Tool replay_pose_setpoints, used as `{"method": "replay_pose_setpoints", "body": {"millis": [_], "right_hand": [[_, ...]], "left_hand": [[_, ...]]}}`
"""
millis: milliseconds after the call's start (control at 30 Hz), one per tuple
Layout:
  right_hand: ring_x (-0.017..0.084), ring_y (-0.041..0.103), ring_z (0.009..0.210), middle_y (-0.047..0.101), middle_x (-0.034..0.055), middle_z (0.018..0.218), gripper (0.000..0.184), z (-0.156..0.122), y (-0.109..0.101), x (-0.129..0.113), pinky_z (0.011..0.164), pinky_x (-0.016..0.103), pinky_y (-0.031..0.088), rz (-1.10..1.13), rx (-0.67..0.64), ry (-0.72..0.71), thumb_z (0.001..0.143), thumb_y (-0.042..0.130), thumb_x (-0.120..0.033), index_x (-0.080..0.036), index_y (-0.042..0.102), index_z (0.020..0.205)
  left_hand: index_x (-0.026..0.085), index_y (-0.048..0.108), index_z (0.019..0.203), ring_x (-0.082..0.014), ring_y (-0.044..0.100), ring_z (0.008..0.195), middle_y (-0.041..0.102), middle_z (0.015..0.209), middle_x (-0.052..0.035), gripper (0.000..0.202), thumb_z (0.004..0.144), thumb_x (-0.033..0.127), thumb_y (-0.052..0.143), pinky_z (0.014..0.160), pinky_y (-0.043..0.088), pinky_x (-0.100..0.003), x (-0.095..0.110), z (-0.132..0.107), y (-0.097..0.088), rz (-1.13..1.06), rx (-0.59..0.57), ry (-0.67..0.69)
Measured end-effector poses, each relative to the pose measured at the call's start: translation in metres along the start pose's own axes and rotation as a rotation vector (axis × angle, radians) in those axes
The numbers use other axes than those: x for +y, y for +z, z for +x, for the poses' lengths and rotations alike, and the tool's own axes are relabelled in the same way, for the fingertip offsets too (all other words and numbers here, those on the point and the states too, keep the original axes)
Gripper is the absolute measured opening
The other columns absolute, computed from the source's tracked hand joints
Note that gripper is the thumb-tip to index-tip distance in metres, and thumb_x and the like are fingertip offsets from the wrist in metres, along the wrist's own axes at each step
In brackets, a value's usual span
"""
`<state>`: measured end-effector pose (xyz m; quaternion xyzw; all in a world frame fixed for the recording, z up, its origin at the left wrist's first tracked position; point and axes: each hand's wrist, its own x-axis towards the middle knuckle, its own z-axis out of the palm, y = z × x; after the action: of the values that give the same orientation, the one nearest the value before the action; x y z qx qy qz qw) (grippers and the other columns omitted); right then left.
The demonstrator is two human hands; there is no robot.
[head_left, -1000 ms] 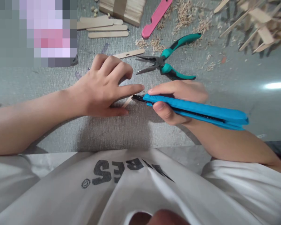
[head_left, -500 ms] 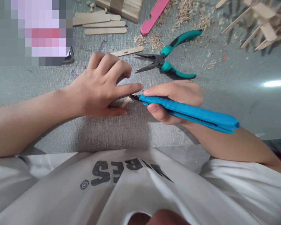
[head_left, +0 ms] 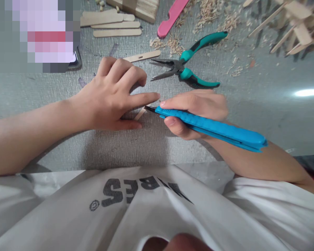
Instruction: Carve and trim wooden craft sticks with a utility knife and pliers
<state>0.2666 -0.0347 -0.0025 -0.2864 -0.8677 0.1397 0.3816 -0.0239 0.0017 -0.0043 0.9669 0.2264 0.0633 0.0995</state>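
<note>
A blue utility knife [head_left: 211,127] is gripped in my right hand [head_left: 199,108], its handle slanting down to the right. Its dark blade points left and meets a small wooden strip [head_left: 140,114] on the table. My left hand [head_left: 112,94] lies palm down over that strip, with the index finger stretched across one end and the thumb at the other. The index fingertip is close to the knife's tip. Part of the strip is hidden under the fingers. Just beyond my left hand lies a craft stick [head_left: 146,55] with a small slot in it.
Needle-nose pliers [head_left: 176,67] with teal handles lie spread beyond my right hand. Farther back are loose craft sticks [head_left: 117,33], a bundled stack [head_left: 138,8], a pink tool [head_left: 170,21] and wood shavings [head_left: 208,14]. A stick construction [head_left: 298,28] stands at the far right.
The knife's handle end has tilted slightly downward, with the blade still at the strip. My left hand has hardly moved.
</note>
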Motion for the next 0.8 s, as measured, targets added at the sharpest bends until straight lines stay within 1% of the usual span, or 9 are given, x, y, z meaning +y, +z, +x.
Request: {"method": "replay_pose_setpoints", "body": {"millis": [100, 200, 333, 467, 567, 667, 733, 800], "right_hand": [[0.019, 0.080, 0.068, 0.084, -0.0034, 0.085, 0.013, 0.000, 0.001, -0.001, 0.065, 0.032, 0.065, -0.009, 0.006, 0.003, 0.109, 0.064, -0.034, -0.031, 0.071, 0.118], [0.020, 0.081, 0.070, 0.084, -0.0047, 0.086, 0.013, 0.000, 0.000, -0.001, 0.067, 0.033, 0.067, -0.014, -0.012, 0.027, 0.109, 0.063, -0.034, -0.034, 0.071, 0.119], [0.020, 0.081, 0.067, 0.084, -0.0056, 0.084, 0.015, -0.001, 0.000, 0.001, 0.064, 0.033, 0.068, -0.007, -0.004, 0.016, 0.108, 0.064, -0.036, -0.036, 0.071, 0.121], [0.020, 0.080, 0.066, 0.085, -0.0059, 0.087, 0.017, -0.003, 0.002, 0.003, 0.064, 0.034, 0.068, -0.003, 0.003, -0.004, 0.108, 0.065, -0.037, -0.036, 0.070, 0.123], [0.019, 0.080, 0.066, 0.085, -0.0057, 0.088, 0.015, -0.002, 0.005, 0.003, 0.064, 0.033, 0.068, 0.022, 0.017, -0.023, 0.107, 0.065, -0.034, -0.035, 0.069, 0.120], [0.017, 0.077, 0.065, 0.082, -0.0051, 0.086, 0.013, 0.002, 0.008, 0.003, 0.062, 0.031, 0.064, 0.065, 0.036, -0.061, 0.105, 0.064, -0.028, -0.032, 0.067, 0.117], [0.016, 0.074, 0.064, 0.078, -0.0053, 0.083, 0.012, 0.006, 0.009, 0.003, 0.061, 0.030, 0.061, 0.085, 0.031, -0.087, 0.105, 0.062, -0.025, -0.031, 0.065, 0.115], [0.016, 0.072, 0.063, 0.076, -0.0056, 0.082, 0.013, 0.010, 0.009, 0.002, 0.061, 0.030, 0.059, 0.105, 0.006, -0.084, 0.103, 0.060, -0.023, -0.031, 0.062, 0.114]], "left_hand": [[0.033, 0.049, 0.173, -0.0502, 0.056, 0.143, 0.055, 0.156, -0.0189, 0.074, 0.113, 0.076, 0.058, 0.109, 0.047, -0.079, 0.000, 0.000, 0.000, -0.002, -0.003, -0.001], [0.032, 0.051, 0.171, -0.0512, 0.058, 0.141, 0.057, 0.155, -0.0198, 0.075, 0.112, 0.077, 0.060, 0.107, 0.048, -0.079, 0.000, 0.000, 0.000, 0.000, 0.021, 0.000], [0.031, 0.051, 0.171, -0.0531, 0.059, 0.139, 0.058, 0.153, -0.0217, 0.077, 0.110, 0.077, 0.063, 0.104, 0.050, -0.080, 0.000, 0.000, 0.001, 0.016, 0.032, 0.017], [0.033, 0.052, 0.169, -0.0516, 0.059, 0.140, 0.058, 0.154, -0.0200, 0.073, 0.110, 0.074, 0.065, 0.105, 0.050, -0.079, 0.000, -0.001, 0.002, 0.003, 0.046, 0.005], [0.034, 0.052, 0.168, -0.0510, 0.057, 0.145, 0.057, 0.157, -0.0178, 0.071, 0.110, 0.073, 0.065, 0.110, 0.047, -0.082, -0.002, -0.001, 0.004, -0.062, 0.044, -0.004], [0.033, 0.053, 0.167, -0.0493, 0.052, 0.151, 0.056, 0.160, -0.0153, 0.069, 0.111, 0.073, 0.062, 0.118, 0.042, -0.084, -0.002, -0.002, 0.006, -0.135, 0.044, -0.024], [0.030, 0.053, 0.167, -0.0481, 0.050, 0.152, 0.055, 0.161, -0.0157, 0.069, 0.113, 0.072, 0.059, 0.121, 0.039, -0.083, -0.001, -0.001, 0.006, -0.141, 0.046, -0.026], [0.031, 0.051, 0.169, -0.0473, 0.051, 0.149, 0.055, 0.161, -0.0172, 0.070, 0.112, 0.071, 0.062, 0.120, 0.041, -0.080, 0.001, -0.001, 0.003, -0.107, 0.034, -0.033]]}}
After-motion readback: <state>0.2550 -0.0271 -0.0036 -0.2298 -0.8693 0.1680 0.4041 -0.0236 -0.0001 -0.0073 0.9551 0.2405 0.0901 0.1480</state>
